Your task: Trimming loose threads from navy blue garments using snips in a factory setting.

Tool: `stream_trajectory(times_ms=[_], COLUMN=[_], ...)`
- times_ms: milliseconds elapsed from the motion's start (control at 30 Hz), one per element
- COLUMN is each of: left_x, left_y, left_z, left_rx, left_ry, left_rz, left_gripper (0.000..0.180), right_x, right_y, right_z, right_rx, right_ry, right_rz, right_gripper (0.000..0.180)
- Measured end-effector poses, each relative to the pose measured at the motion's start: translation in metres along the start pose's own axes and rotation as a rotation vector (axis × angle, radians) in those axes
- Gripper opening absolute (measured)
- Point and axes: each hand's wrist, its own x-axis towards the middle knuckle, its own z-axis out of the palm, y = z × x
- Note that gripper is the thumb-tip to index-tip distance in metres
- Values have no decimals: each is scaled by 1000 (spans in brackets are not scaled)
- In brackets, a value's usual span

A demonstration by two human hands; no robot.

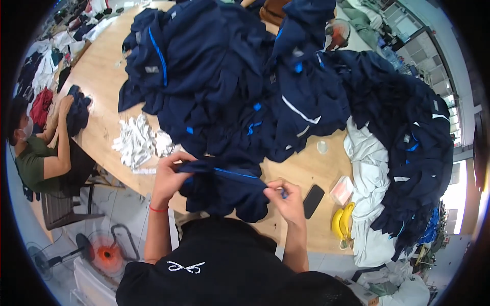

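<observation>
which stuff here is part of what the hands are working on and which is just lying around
In hand: navy garment, gripped by left hand and right hand; navy garment pile.
Lying about: black phone, bananas, white cloth scraps, floor fan.

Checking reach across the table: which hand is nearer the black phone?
Right. The right hand pinches the navy garment just beside the black phone; the left hand grips the garment's far end.

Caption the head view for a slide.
Both hands, left hand and right hand, grip a navy garment beside a heaped garment pile.
</observation>
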Motion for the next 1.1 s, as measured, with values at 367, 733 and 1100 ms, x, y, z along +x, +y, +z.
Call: stream_trajectory(times_ms=[367,733,1100], left_x=[30,-52,-122], left_y=[155,330,324], left_z=[76,-5,-35], left_rx=[-9,-192,-19], left_ry=[-424,-1388,-1376], left_rz=[727,658,741], left_gripper=[46,32,46], right_x=[8,16,32], right_y=[29,41,20], right_z=[-53,-32,-24], right_rx=[360,447,439], right_ry=[521,458,355], right_rz=[161,226,194], right_gripper=[30,29,26])
